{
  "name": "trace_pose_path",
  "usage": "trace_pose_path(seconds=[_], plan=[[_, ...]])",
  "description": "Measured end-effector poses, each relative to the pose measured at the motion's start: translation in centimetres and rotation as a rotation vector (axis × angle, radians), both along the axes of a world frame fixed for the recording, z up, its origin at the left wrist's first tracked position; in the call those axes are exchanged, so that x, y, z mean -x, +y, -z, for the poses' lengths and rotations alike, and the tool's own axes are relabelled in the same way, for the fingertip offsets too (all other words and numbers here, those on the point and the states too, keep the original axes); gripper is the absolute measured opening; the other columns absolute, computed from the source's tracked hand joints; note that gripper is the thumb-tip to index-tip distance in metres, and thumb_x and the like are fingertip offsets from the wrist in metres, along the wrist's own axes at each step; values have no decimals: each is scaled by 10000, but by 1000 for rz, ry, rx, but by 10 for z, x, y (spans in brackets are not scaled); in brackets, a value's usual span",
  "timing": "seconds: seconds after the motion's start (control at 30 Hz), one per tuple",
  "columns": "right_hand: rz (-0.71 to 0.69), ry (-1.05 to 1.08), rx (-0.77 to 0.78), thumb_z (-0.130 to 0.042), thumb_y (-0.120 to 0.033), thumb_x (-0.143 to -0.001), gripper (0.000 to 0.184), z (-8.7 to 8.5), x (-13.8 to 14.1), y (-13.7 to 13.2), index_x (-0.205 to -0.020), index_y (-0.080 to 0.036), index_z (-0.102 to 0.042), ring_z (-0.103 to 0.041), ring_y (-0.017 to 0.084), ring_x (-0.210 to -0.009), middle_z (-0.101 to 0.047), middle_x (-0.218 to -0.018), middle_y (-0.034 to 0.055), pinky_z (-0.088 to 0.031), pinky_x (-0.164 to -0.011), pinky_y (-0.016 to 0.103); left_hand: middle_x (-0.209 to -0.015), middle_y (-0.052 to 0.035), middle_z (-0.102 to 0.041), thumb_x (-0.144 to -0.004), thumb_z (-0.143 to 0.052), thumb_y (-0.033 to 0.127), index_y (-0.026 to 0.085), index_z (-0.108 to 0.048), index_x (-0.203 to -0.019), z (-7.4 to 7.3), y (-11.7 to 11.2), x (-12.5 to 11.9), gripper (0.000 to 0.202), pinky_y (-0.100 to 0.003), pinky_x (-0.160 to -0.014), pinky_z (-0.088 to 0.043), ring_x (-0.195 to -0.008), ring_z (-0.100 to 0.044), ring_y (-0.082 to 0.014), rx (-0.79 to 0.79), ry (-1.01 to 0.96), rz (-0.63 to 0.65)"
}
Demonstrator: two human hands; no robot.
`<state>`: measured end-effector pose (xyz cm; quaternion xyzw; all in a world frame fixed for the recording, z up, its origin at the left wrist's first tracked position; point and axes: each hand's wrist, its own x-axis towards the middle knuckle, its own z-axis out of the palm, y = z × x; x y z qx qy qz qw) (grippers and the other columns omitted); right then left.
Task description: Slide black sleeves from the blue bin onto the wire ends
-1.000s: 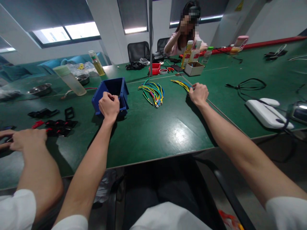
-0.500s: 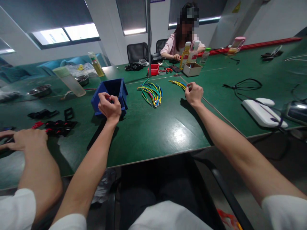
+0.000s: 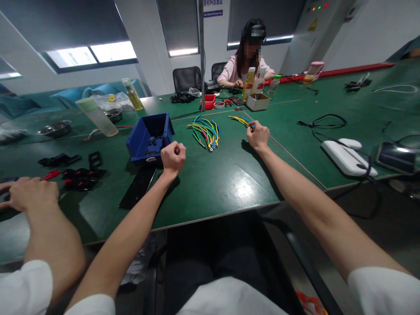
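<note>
Taking twelve o'clock as straight ahead of us, we find a co-worker's hand at ten, with black-and-red parts just beside it. At eleven stands our blue plastic bin; small black pieces lie inside, so we judge that some are left to take. A black smartphone lies on the table just nearer than the bin. Our left hand, between eleven and twelve, is curled into a fist at the bin's near right corner; we cannot tell whether something small is inside. At twelve sits a loose fan of wires, ring terminals already on its near ends. We see no black piece joined to them, and cannot tell how much is done overall. Just past twelve lies a separate yellow-and-blue wire bundle, and towards one our right hand covers its near end, fingers bent; we cannot tell whether they grip a strand.
</note>
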<state>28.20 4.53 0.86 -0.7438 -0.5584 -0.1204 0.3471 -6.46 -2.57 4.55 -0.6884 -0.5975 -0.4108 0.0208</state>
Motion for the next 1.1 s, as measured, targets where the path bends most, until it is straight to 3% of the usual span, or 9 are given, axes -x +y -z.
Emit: trace_pose_path(seconds=[0.3, 0.53, 0.8, 0.97, 1.1], plan=[[-151, -287, 168, -404, -296, -911, 329, 1, 32, -9, -1081, -180, -660, -659, 273, -802, -725, -862, 135, -372, -669, 319, -499, 40, -270, -859, -462, 334, 210, -251, -527, 17, 5, -9, 412, -281, -533, -240, -496, -289, -112, 33, -104, 251], [-220, -342, 277, -386, -296, -927, 327, -2, 75, -14, -1105, -198, -642, -674, 283, -857, -728, -915, 132, -382, -682, 310, -608, 22, -475, -822, -515, 300, 200, -420, -632, 33, 10, -15, 235, -254, -604, -336, -586, -446, -121, 115, -43, 411], [-156, -251, 361, -283, -461, -978, 501, -8, 109, -4, -1046, -153, -673, -675, 328, -933, -702, -994, 188, -461, -761, 371, -709, 6, -564, -760, -508, 186, 195, -494, -764, 35, 12, -14, 18, -257, -642, -413, -640, -521, -136, 132, -30, 434], [-128, -121, 416, -315, -465, -968, 497, -9, 122, 5, -1077, -146, -680, -659, 334, -1013, -688, -1059, 200, -470, -839, 410, -741, -7, -596, -713, -482, 116, 194, -524, -797, 34, 10, -13, 121, -268, -648, -438, -661, -549, -148, 130, 9, 418], [-158, -52, 451, -381, -652, -892, 597, -8, 122, 11, -1063, -168, -687, -647, 343, -1042, -690, -1070, 193, -473, -858, 442, -830, -30, -633, -740, -475, 99, 197, -552, -812, 38, 14, -13, 144, -289, -702, -468, -752, -593, -170, 106, 58, 363]])
